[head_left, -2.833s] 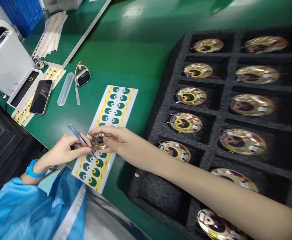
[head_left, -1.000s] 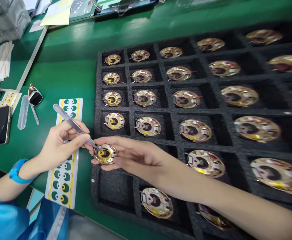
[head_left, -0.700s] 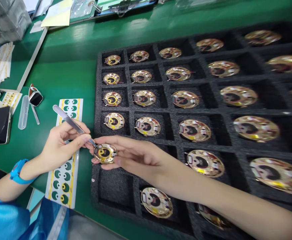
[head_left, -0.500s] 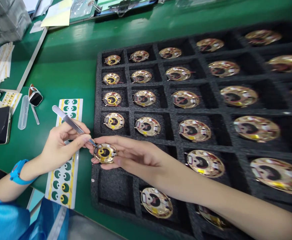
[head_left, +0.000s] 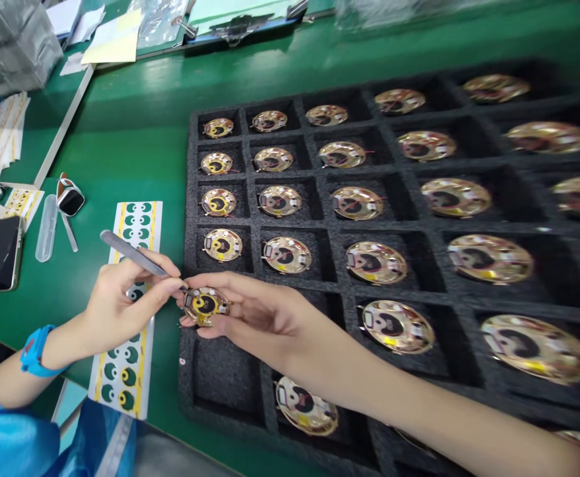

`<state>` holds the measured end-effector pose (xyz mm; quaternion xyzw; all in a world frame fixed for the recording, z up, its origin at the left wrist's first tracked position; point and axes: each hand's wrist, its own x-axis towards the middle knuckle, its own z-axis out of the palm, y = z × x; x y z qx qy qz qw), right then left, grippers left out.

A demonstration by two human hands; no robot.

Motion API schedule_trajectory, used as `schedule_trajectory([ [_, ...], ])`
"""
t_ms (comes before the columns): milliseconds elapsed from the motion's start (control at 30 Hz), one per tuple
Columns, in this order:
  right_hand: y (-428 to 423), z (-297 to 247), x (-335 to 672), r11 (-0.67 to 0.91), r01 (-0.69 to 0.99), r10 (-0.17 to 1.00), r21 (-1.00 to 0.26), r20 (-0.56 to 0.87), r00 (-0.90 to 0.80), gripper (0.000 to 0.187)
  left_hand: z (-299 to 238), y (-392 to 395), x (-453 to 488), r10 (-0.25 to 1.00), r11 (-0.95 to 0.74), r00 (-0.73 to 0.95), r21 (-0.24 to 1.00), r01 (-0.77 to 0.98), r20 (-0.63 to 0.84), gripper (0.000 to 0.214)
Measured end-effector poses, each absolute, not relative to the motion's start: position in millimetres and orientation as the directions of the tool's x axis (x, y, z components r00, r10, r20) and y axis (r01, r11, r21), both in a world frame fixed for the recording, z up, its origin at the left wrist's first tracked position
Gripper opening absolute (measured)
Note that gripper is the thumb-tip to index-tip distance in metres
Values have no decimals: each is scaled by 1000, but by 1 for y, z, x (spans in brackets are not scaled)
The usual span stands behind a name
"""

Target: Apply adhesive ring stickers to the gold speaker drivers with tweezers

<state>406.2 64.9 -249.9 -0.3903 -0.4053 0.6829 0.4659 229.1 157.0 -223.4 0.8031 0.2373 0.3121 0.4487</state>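
In my left hand [head_left: 120, 301], thumb and fingers pinch metal tweezers [head_left: 130, 252]. Their tip reaches the upper left edge of a round gold case [head_left: 206, 307] with electronic parts inside; whether it touches cannot be told. A yellow curved sticker lies around the case's dark centre. My right hand [head_left: 264, 315] grips this case by its rim between thumb and fingers, over the left side of a black foam tray [head_left: 186, 391]. Under my left hand lies a sheet of die-cut stickers [head_left: 145, 371], a few yellow ones left at its lower end.
Similar gold cases [head_left: 287, 255] sit in the tray's compartments. To the left lie a phone [head_left: 5, 253], a smartwatch [head_left: 71, 197], a clear plastic case [head_left: 46, 228] and more sticker sheets [head_left: 4, 132]. A clipboard [head_left: 240, 30] and papers [head_left: 113, 40] lie at the back.
The tweezers' tip has drawn back from the yellow sticker to the case's upper left edge. The case stays in my right hand. The view has shifted slightly.
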Motion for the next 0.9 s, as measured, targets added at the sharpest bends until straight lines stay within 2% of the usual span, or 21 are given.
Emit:
schedule_trajectory([
  [100,65,-251,400,-240,-348,962,-906,-174,-210,21,-224,155,228,597,-645,697,755,122,397,3],
  [233,67,-252,393,-262,-368,964,-892,-220,-151,16,-223,154,227,494,-758,728,645,94,476,3],
  [300,66,-251,392,-264,-374,964,-889,-231,-131,15,-223,154,226,438,-784,750,619,49,495,3],
  [400,66,-248,392,-253,-373,967,-892,-229,-109,11,-221,155,222,390,-764,748,643,-63,537,10],
  [533,66,-246,394,-257,-353,966,-900,-227,-124,7,-220,155,216,445,-729,646,670,-141,620,20],
  [667,67,-247,399,-263,-351,961,-898,-214,-174,10,-224,156,213,528,-716,583,693,-86,617,18],
  [900,70,-251,411,-300,-425,932,-854,-168,-321,22,-230,159,211,542,-739,589,673,-4,599,19],
])
